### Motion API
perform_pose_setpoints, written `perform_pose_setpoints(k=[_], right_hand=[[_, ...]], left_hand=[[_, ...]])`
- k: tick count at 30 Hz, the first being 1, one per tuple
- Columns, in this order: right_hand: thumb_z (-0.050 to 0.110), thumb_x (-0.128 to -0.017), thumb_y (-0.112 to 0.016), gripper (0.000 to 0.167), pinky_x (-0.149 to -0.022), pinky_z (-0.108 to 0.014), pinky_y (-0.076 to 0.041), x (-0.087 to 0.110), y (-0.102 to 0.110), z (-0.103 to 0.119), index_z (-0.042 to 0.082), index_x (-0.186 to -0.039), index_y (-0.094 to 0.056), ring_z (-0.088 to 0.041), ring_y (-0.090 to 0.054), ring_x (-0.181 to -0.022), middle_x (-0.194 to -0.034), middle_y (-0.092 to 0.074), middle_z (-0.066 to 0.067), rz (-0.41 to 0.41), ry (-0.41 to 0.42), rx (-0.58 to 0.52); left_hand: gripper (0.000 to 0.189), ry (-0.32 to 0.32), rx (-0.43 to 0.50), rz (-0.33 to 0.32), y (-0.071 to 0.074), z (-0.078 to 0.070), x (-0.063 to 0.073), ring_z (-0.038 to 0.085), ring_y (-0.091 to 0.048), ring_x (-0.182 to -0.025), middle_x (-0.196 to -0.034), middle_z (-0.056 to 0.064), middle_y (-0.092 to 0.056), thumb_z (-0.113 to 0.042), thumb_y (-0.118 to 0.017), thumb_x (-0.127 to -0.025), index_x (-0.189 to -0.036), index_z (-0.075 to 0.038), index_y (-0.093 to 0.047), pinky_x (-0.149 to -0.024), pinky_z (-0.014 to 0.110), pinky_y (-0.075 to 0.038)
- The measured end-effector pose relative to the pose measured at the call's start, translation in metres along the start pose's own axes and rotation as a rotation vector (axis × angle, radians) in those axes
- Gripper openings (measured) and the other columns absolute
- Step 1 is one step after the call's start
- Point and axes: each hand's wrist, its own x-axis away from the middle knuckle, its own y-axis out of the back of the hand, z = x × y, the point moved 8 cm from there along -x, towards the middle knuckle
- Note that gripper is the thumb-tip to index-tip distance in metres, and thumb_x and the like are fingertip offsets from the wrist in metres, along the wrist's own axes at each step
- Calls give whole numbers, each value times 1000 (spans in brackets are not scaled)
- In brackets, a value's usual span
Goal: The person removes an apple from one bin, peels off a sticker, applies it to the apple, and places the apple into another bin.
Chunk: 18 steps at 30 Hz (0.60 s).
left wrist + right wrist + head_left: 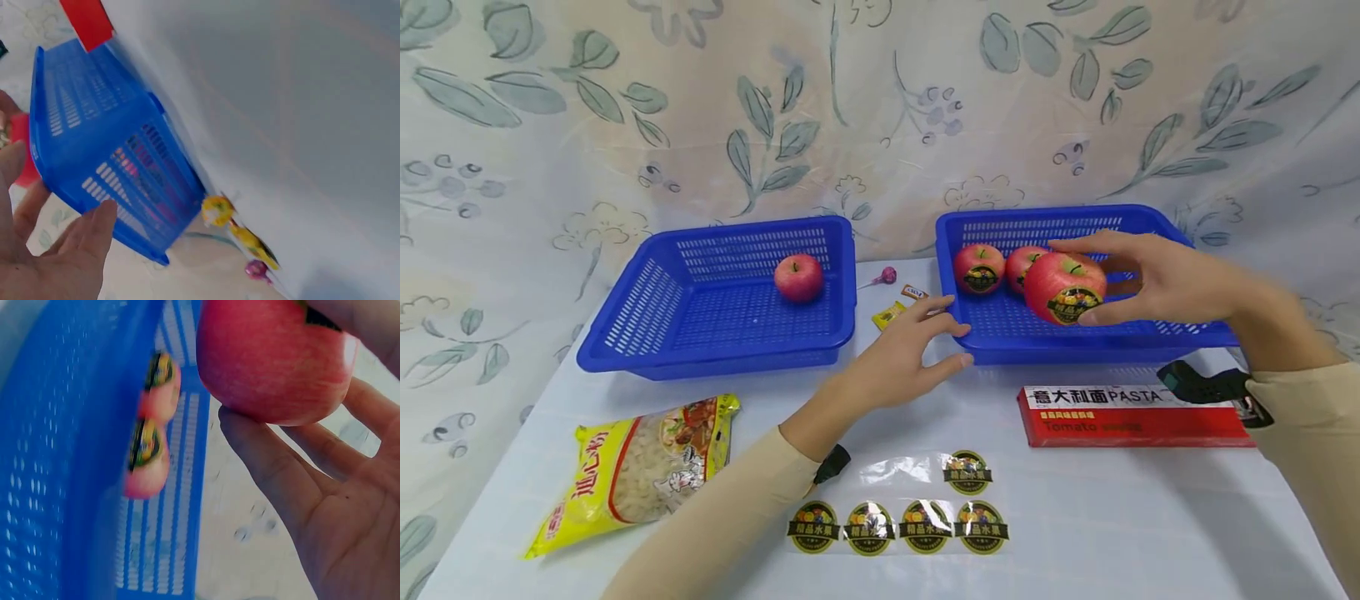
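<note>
My right hand (1172,275) grips a red apple (1057,279) between thumb and fingers, above the right blue basket (1037,337). A round black-and-gold label is stuck on the apple's front. Two more labelled apples, one at the left (979,265) and one partly hidden behind the held apple (1024,260), sit inside that basket; both also show in the right wrist view. My left hand (910,350) holds nothing; its fingers are spread at the near left corner of the right basket. In the left blue basket (722,321) lies a single apple (799,277) with no label showing.
A clear sheet of round labels (868,527) lies on the near table. Left of it is a yellow bag (647,467); to the right, a red pasta box (1097,425). Between the baskets are a lollipop (888,275) and small wrapped candies (887,315). Patterned cloth (865,108) hangs behind.
</note>
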Motion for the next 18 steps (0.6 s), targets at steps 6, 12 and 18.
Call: perform_pose_setpoints(k=[6,12,18], right_hand=[[11,-82,-87,82,-84,-32,-61,-23,19,-34,18,-152,-46,-54,-56,-125,-146,-47,-10,16,-22,-32],[14,-85,-85,83,-91,-57,-57,-40,34,-69,18,-155,-41,-61,-49,-129,-149,-45,-17,25,-107,-36],[16,-88,-82,86,-98,-55,-52,-46,49,-113,15,-159,-34,-63,-40,-134,-154,-38,-21,28,-211,-27]], left_hand=[[26,-3,-64,-108,3,-7,-14,20,-57,-126,-127,4,-60,-41,-65,-101,-99,-15,-63,-102,34,-51],[26,16,-83,-129,7,-8,-16,15,-57,-97,-105,0,-57,-39,-69,-99,-98,-15,-59,-82,27,-50],[26,-14,-80,-128,3,-13,-21,12,-57,-94,-103,-1,-59,-38,-70,-98,-99,-14,-59,-80,23,-48]])
